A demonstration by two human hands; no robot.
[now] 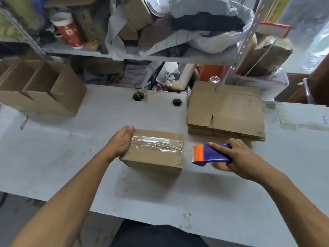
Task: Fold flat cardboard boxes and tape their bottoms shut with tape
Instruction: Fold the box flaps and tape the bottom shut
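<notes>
Small taped box [154, 152] in the middle of the white table [53, 157], left hand [121, 142] holding its side at 9 o'clock — fingers curled round the edge, right hand [239, 160] at 3 o'clock, apart from the box, gripping a blue and orange tape tool [210, 155], flat boxes [226, 111] stacked at 1 o'clock.

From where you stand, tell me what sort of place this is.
Probably a packing or shipping workroom. A stack of flat boxes lies on the table, the left hand holds a taped box, the right hand grips a tape dispenser, and cluttered shelves stand behind.
</notes>
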